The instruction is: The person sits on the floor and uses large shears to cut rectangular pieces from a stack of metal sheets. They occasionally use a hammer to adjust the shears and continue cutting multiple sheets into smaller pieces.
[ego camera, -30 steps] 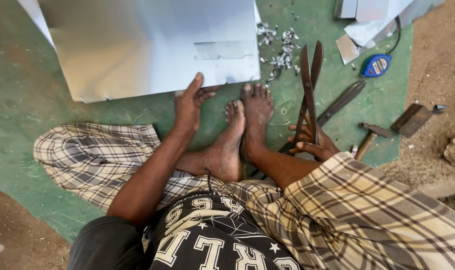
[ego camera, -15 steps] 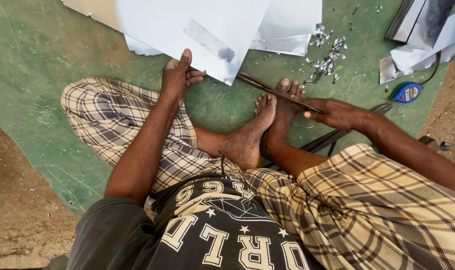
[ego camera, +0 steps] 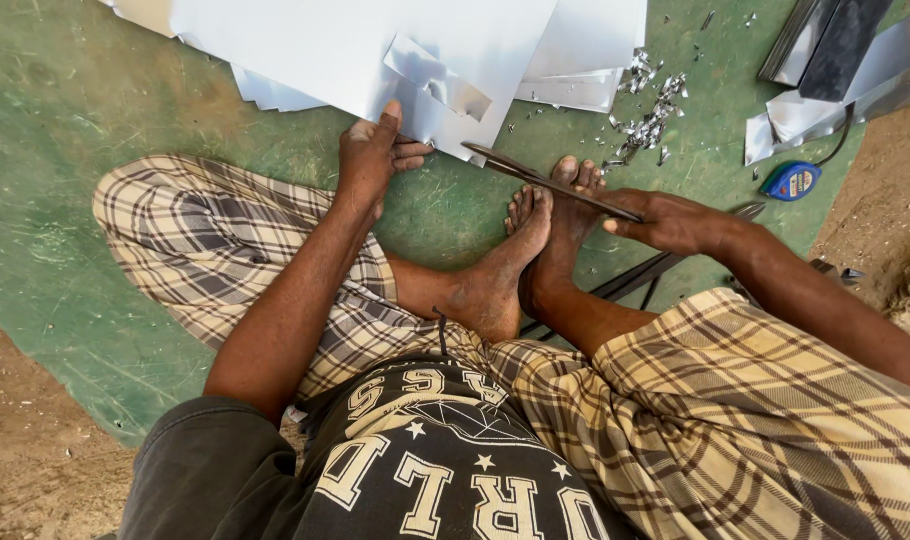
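Bare feet (ego camera: 540,235) sit right under the shears (ego camera: 550,182), right hand (ego camera: 670,220) grip closed round the handle, blade tip at the sheet metal (ego camera: 375,50) edge. Left hand (ego camera: 373,160) pinches that edge, so a slip could slice fingers or toes.

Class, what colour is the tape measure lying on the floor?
Blue with a yellow centre, tape measure, head view.

Worn green painted floor (ego camera: 65,100), brown dirt ground (ego camera: 25,470) at its edges, tiny shiny metal scraps (ego camera: 650,120), bright daylight
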